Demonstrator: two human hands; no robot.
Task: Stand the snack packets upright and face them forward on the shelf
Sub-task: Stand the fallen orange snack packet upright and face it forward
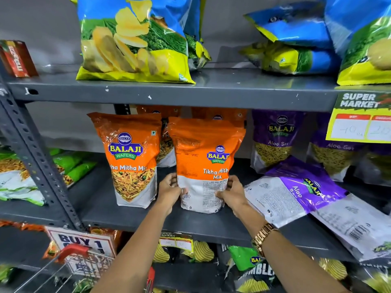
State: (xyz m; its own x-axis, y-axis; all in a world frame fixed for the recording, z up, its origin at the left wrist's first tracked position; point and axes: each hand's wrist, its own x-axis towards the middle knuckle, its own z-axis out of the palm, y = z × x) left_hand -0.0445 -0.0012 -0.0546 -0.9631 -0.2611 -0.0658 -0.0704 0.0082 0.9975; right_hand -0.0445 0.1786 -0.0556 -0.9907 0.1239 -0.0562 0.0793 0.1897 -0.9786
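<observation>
An orange Tikha Mitha Mix packet stands upright on the grey middle shelf with its printed back panel towards me. My left hand grips its lower left edge and my right hand grips its lower right edge. To its left a second orange packet stands upright with its front facing me. More orange packets stand behind both. A purple Aloo Sev packet lies flat at the right, back side up. Behind it, purple Aloo Sev packets stand upright.
The top shelf holds blue and yellow chip bags, some lying down at the right. A yellow price tag hangs at the right. A slotted upright post stands at the left. A red-handled basket sits below.
</observation>
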